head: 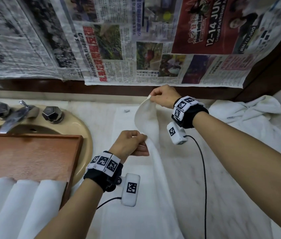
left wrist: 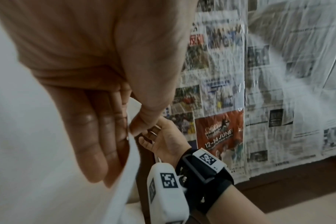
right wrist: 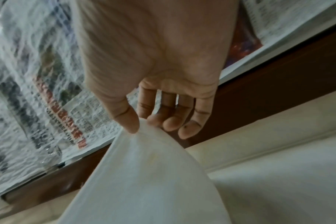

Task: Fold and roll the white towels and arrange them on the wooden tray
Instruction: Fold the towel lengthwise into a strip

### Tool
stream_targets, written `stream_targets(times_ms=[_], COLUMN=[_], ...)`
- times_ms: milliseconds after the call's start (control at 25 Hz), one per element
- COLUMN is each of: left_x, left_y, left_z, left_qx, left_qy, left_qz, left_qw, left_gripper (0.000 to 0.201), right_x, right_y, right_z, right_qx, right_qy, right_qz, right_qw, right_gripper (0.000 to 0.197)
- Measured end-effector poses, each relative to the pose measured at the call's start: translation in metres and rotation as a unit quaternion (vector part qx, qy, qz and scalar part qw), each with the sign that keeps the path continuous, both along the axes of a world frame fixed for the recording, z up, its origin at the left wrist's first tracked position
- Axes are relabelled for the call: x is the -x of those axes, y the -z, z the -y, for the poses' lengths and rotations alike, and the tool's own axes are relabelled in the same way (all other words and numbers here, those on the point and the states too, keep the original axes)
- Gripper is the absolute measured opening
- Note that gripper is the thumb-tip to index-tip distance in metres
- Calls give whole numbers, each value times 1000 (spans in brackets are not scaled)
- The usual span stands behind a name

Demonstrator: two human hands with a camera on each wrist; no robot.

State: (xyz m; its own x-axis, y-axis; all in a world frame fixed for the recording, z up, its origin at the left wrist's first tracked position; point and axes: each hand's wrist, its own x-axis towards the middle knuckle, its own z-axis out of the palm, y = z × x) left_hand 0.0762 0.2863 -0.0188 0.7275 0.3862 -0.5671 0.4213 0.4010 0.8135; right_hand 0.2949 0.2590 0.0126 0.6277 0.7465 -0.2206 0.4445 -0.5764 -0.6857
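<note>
A white towel (head: 147, 118) hangs lifted above the counter, its lower part trailing down toward me. My right hand (head: 160, 96) pinches its far top corner near the wall; in the right wrist view the thumb and fingertips (right wrist: 142, 122) nip the cloth (right wrist: 148, 174). My left hand (head: 132, 143) pinches the near edge of the same towel (left wrist: 38, 151) between thumb and fingers. The wooden tray (head: 32, 152) lies across the sink at the left. Three rolled white towels (head: 24, 195) lie side by side at its near end.
A beige sink (head: 84, 128) with a chrome tap (head: 13, 118) and two dark knobs sits under the tray. A heap of white towels (head: 250, 111) lies at the back right. More white cloth covers the counter (head: 222, 178). Newspaper (head: 136, 40) covers the wall behind.
</note>
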Motion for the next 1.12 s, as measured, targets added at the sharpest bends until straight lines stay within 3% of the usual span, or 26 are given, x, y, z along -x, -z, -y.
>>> stream_targets(times_ms=[200,440,640,920,1120], left_x=[33,55,48,31,28], left_y=[24,88,104,110,115], left_z=[-24,-39,-39,-48,-49], left_qx=[-4,-138,-224,-313,-346], left_qy=[-70,-151,-180,-135,-94], left_qz=[-32,-152,-172,-211,-241], left_qw=[997,967,943,916,902], left_gripper=[13,23,28,21,25], right_x=[21,46,37,16,13], right_y=[22,80,112,129,131], right_z=[-40,-80,-89,-88,-90], right_qx=[14,-6,115,69,47], right_qy=[-44,-89,-139,-151,-124], right_qz=[56,98,148,177,176], right_qw=[997,991,972,970,975], right_gripper=[13,10,45,18,19])
